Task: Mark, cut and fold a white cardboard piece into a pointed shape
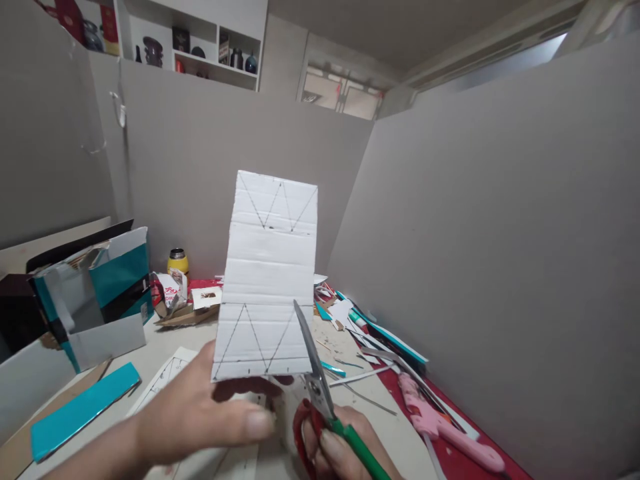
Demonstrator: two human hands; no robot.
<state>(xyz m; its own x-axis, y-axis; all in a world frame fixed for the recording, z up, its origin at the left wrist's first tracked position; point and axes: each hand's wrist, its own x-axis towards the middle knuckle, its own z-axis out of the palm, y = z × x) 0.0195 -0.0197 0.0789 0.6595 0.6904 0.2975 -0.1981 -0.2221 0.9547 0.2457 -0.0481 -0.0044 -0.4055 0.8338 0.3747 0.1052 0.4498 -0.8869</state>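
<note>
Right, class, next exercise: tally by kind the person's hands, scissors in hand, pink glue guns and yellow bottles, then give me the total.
Left hand and right hand: 2
Scissors in hand: 1
Pink glue gun: 1
Yellow bottle: 1
Total: 5

1. A pink plastic glue gun (425,419) lay on the right of the pale tabletop (395,445), near a grey panel (500,233).
2. A yellow, dark-necked bottle (178,263) stood at the back.
3. A flat teal rectangular piece (85,412) lay front left, near a teal-and-black cardboard box (120,275).
4. A white shelf unit (235,10) held dark vessels (153,51).
</note>
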